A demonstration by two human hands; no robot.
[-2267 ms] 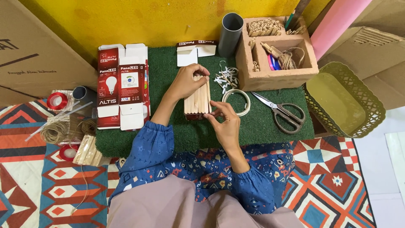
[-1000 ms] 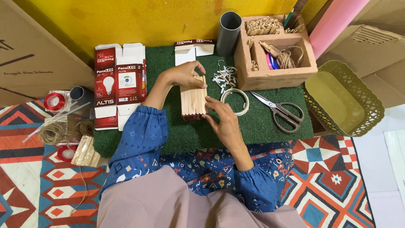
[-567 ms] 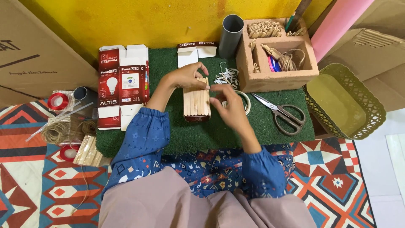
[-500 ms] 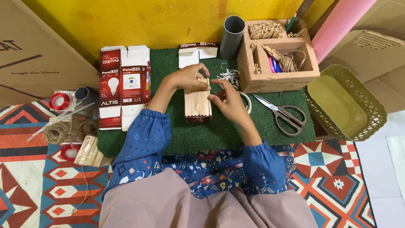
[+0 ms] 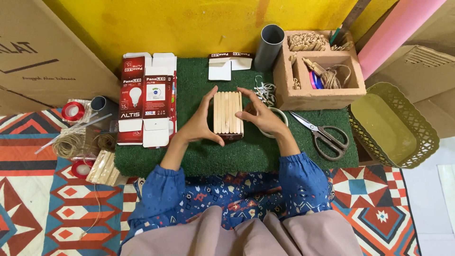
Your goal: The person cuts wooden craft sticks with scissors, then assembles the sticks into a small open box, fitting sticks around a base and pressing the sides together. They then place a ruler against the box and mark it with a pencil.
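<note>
Pale wooden craft-stick panel (image 5: 228,112) atop small dark box, squeezed btwn left hand (image 5: 201,124) & right hand (image 5: 261,116), apparently to keep sticks aligned.

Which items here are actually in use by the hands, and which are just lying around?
In use:
- left hand and right hand, pressing either side of the row of wooden sticks
- dark box under the sticks

Lying about:
- scissors
- flattened bulb carton
- grey tube
- wooden organiser
- green basket
- twine
- red tape rolls
</note>
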